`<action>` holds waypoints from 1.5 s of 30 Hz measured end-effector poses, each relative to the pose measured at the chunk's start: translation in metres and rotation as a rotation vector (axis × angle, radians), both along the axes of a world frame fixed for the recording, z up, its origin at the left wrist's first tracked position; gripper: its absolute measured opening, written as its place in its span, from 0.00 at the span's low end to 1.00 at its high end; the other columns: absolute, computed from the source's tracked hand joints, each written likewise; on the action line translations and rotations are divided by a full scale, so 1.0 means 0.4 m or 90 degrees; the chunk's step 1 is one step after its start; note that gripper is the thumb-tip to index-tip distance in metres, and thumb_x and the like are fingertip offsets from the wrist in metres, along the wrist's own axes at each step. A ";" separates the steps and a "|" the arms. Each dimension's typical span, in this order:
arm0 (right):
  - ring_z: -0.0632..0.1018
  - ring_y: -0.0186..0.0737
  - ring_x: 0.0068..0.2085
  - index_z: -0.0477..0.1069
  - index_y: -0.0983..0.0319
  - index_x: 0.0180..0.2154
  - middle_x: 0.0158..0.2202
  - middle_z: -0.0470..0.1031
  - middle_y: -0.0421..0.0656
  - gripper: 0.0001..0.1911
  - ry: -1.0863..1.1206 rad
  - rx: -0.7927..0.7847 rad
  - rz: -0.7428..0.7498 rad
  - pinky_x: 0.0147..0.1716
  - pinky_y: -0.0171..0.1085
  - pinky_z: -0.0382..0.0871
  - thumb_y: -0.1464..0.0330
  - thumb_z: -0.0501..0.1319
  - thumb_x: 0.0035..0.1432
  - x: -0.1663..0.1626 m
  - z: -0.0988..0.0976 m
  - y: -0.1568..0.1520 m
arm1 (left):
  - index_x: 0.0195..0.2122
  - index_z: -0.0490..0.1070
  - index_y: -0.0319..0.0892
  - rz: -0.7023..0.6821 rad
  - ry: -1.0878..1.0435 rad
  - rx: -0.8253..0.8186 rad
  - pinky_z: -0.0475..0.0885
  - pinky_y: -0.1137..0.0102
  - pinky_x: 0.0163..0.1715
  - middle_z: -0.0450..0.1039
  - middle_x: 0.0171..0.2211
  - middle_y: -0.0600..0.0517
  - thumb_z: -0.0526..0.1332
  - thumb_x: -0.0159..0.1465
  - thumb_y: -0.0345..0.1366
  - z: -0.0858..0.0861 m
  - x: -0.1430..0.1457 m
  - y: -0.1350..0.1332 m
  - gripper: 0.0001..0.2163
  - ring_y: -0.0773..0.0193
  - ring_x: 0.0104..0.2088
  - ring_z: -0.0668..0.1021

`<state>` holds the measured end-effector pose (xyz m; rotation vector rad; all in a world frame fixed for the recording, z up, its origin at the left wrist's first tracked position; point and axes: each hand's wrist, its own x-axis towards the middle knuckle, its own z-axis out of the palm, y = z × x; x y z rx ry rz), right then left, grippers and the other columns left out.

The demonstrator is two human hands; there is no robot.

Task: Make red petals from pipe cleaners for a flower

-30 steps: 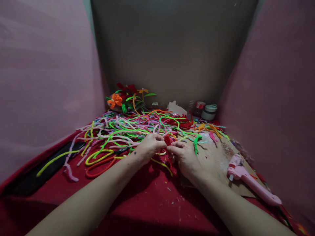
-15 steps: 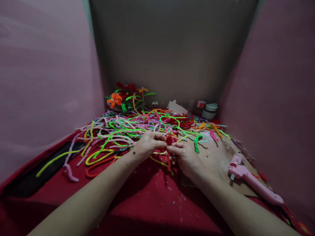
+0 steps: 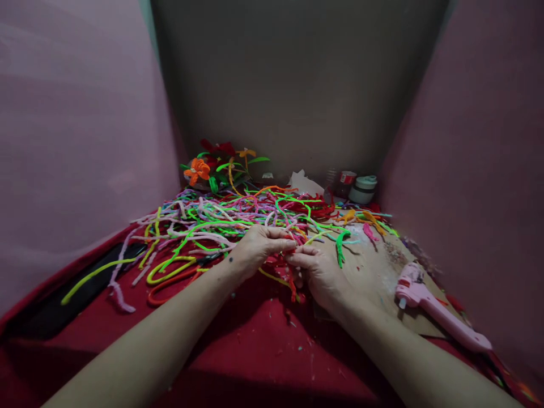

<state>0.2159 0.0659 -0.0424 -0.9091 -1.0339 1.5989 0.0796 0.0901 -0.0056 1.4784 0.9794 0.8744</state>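
A red pipe cleaner piece (image 3: 292, 281) is pinched between my two hands, its ends hanging below the fingers. My left hand (image 3: 267, 247) comes in from the left, thumb and forefinger closed on its upper part. From the right, my right hand (image 3: 315, 271) grips it just beneath, and the fingertips of both hands meet. The upper part of the red piece is mostly covered by my fingers. Right behind the hands lies a tangled heap of colourful pipe cleaners (image 3: 238, 218). A bent green pipe cleaner piece (image 3: 340, 247) rests to the right on cardboard (image 3: 369, 283).
A pink glue gun (image 3: 437, 309) lies at the right. Scissors with orange and yellow handles (image 3: 170, 286) and a black flat object (image 3: 80, 289) are at left. Behind stand pipe cleaner flowers (image 3: 199, 171), a pale lidded container (image 3: 364, 190) and crumpled white paper (image 3: 305, 184).
The left thumb and fingers have shifted slightly right, over the top of the red piece, which stood upright and visible before. The right hand has stayed nearly in place.
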 end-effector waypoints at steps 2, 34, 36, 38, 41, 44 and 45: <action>0.62 0.28 0.12 0.64 0.63 0.18 0.11 0.63 0.33 0.08 0.001 -0.025 0.023 0.11 0.30 0.52 0.69 0.63 0.39 0.001 -0.002 0.002 | 0.24 0.75 0.37 0.019 0.041 0.074 0.65 0.73 0.27 0.71 0.21 0.53 0.62 0.52 0.34 -0.002 0.002 0.000 0.05 0.69 0.23 0.71; 0.63 0.27 0.14 0.65 0.64 0.19 0.14 0.65 0.35 0.12 0.023 0.032 -0.081 0.14 0.30 0.52 0.65 0.66 0.39 0.020 0.011 0.030 | 0.23 0.71 0.38 0.015 0.329 0.407 0.63 0.72 0.27 0.69 0.22 0.51 0.56 0.59 0.37 -0.004 -0.018 0.006 0.11 0.67 0.25 0.69; 0.61 0.26 0.13 0.64 0.63 0.17 0.12 0.62 0.34 0.13 0.008 0.029 -0.106 0.14 0.30 0.51 0.66 0.67 0.38 0.015 0.012 0.026 | 0.21 0.69 0.39 0.096 0.383 0.611 0.63 0.69 0.30 0.68 0.22 0.50 0.55 0.60 0.36 -0.013 -0.011 -0.002 0.12 0.66 0.26 0.68; 0.62 0.27 0.14 0.65 0.64 0.19 0.13 0.63 0.34 0.12 0.035 0.028 -0.106 0.14 0.29 0.52 0.66 0.67 0.38 0.011 0.017 0.020 | 0.21 0.69 0.39 0.135 0.365 0.673 0.62 0.69 0.31 0.68 0.23 0.51 0.55 0.60 0.35 -0.016 -0.008 -0.006 0.11 0.66 0.27 0.68; 0.64 0.27 0.17 0.70 0.64 0.25 0.17 0.67 0.35 0.10 0.116 0.012 -0.073 0.17 0.29 0.55 0.68 0.67 0.38 0.011 0.029 0.014 | 0.23 0.69 0.39 0.181 0.194 0.458 0.61 0.73 0.25 0.65 0.20 0.54 0.56 0.59 0.38 -0.009 -0.007 0.000 0.11 0.69 0.23 0.66; 0.62 0.26 0.17 0.71 0.64 0.26 0.17 0.66 0.34 0.10 0.168 -0.008 -0.088 0.16 0.29 0.53 0.69 0.68 0.38 0.015 0.039 0.015 | 0.28 0.69 0.38 0.207 -0.046 0.166 0.60 0.75 0.21 0.64 0.20 0.56 0.57 0.58 0.44 -0.005 -0.006 0.009 0.13 0.73 0.19 0.65; 0.61 0.25 0.17 0.71 0.64 0.25 0.16 0.65 0.34 0.09 0.177 -0.011 -0.102 0.15 0.28 0.52 0.70 0.68 0.37 0.016 0.040 0.017 | 0.29 0.69 0.38 0.192 -0.100 0.105 0.61 0.76 0.21 0.66 0.22 0.55 0.58 0.57 0.45 -0.006 -0.004 0.010 0.13 0.73 0.20 0.67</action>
